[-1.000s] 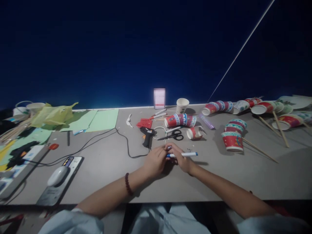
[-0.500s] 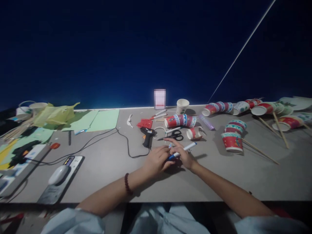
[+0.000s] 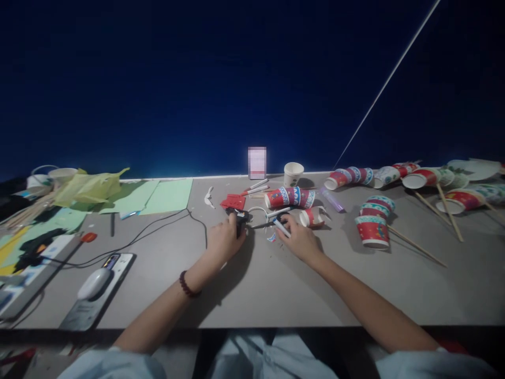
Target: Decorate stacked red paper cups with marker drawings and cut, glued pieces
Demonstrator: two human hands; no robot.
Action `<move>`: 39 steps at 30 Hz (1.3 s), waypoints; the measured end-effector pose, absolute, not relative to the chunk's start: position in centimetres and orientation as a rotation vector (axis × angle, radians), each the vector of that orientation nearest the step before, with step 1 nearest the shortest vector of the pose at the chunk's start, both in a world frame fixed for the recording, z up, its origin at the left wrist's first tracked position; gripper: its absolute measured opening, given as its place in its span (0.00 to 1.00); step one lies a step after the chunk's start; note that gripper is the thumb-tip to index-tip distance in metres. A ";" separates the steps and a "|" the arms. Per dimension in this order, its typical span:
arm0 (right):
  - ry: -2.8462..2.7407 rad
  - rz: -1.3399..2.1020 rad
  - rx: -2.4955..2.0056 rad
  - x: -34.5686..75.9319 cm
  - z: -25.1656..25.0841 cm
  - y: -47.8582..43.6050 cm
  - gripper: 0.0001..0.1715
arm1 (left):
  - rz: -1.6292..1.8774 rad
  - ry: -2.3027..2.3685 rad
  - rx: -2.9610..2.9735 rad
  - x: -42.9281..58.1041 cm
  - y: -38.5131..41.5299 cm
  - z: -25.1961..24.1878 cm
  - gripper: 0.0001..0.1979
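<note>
My left hand [image 3: 224, 237] is closed round the handle of the black glue gun [image 3: 241, 216], which lies on the table. My right hand [image 3: 300, 239] pinches a white marker [image 3: 281, 227] just in front of the black scissors [image 3: 262, 224], whose handles it partly hides. A small blue and white paper scrap [image 3: 271, 238] lies between my hands. Beyond them are a white ring [image 3: 257, 209], a red piece [image 3: 232, 201], a row of nested red and blue patterned cups [image 3: 290, 196] and a cut red cup [image 3: 311, 217].
More patterned cups [image 3: 373, 231], some on sticks, lie at the right near a purple tube [image 3: 333, 200]. A white cup [image 3: 294, 173] stands at the back. Left are green paper [image 3: 171, 196], a yellow bag [image 3: 90, 188], a power strip [image 3: 43, 268], a phone [image 3: 79, 316] and a cable.
My hands have moved apart. My left hand has gone left and forward onto the glue gun; my right hand has lowered the marker beside the scissors. The paper scrap now shows on the table.
</note>
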State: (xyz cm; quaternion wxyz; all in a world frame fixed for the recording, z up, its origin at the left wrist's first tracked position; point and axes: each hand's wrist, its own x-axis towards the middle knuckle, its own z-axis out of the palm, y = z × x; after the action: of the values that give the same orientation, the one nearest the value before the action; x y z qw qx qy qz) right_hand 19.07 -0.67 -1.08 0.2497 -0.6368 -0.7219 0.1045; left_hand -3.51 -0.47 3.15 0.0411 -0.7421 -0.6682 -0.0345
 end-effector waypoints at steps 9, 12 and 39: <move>-2.201 0.041 -1.718 18.9 -1.9 -0.4 0.09 | -0.174 -2.041 -2.297 -4.1 0.4 1.3 0.12; -2.196 0.024 -1.687 18.9 -2.1 -0.3 0.08 | -0.236 -1.959 -2.288 -4.3 0.1 1.2 0.11; -2.167 0.831 -1.453 10.2 1.0 7.7 0.31 | -0.712 -1.984 -2.498 -6.8 0.4 0.4 0.11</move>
State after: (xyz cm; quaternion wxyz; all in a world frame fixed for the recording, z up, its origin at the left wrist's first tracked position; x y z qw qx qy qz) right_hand 10.18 7.66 0.98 0.2002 -0.5199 -0.7754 0.2972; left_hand -6.82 0.41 0.39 -0.0634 -0.7627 -0.6059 -0.2173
